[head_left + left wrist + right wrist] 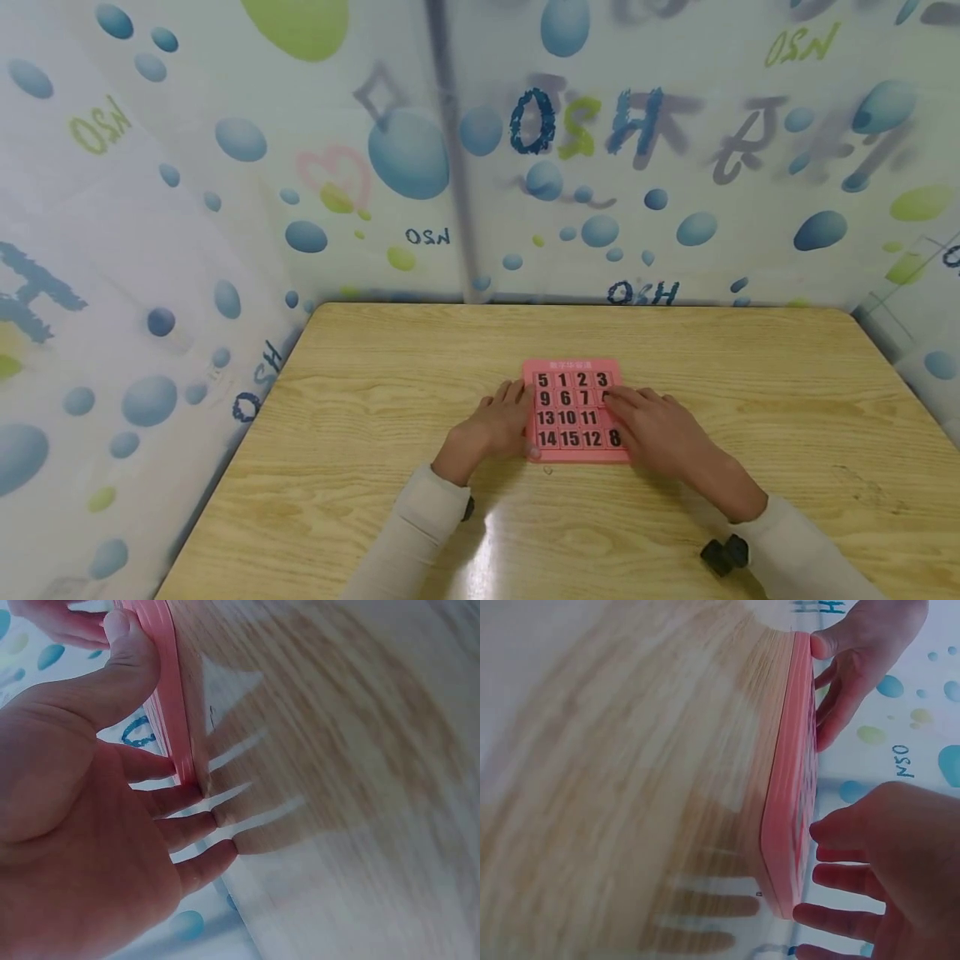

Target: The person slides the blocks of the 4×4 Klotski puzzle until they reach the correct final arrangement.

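Observation:
A pink sliding number puzzle (573, 408) lies flat on the table, its black numbers facing me. The top row reads 5, 1, 2, 3, and an open slot shows right of the 11. My left hand (498, 421) holds the puzzle's left side, thumb at the near corner and fingers along the edge toward the back. From the right, my right hand (660, 433) reaches over the puzzle's edge with fingers extended, a fingertip on the tile right of the 7, hiding its number. In the right wrist view, the thumb and fingers stand by the pink frame (784, 787).
The wood-grain table (390, 367) extends around the puzzle on every side. Behind it and to the left hang pale walls (225, 208) printed with blue and green drops. A dark wrist device (723, 556) sits at the right sleeve.

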